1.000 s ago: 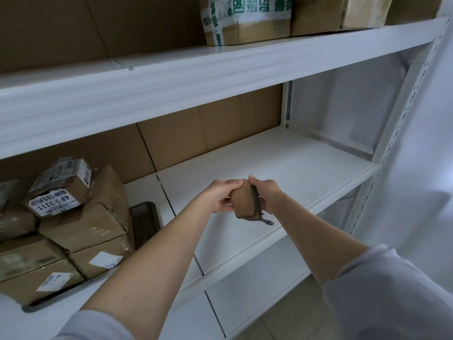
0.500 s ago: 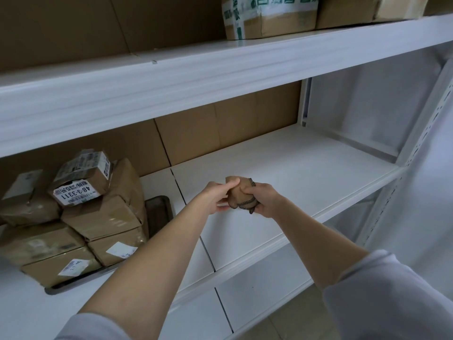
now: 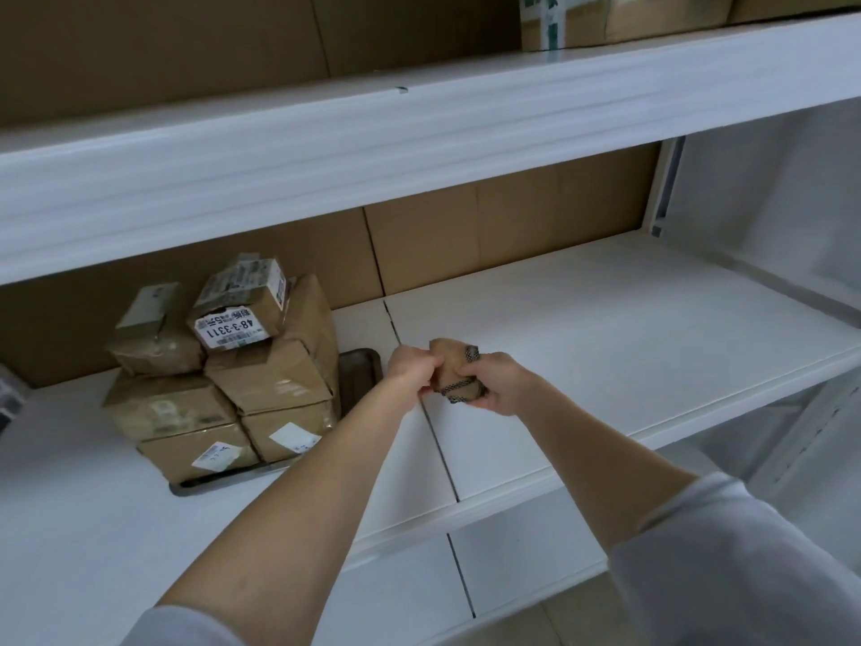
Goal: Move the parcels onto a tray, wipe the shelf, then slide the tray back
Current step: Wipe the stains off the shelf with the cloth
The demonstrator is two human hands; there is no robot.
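A bunched tan cloth with a dark checked edge is gripped between both hands above the white middle shelf. My left hand pinches its left side and my right hand wraps its right side. To the left, several brown cardboard parcels are stacked on a dark metal tray that rests on the same shelf. The top parcel carries a label reading 48-3-3311.
An upper white shelf overhangs the work area and holds taped boxes at the top right. Brown cardboard lines the back. A lower shelf sits below, and the rack's upright post stands at right.
The view has shifted right to left, so the parcels and tray sit closer to centre. Both hands stay closed on the cloth and have bunched it tighter.
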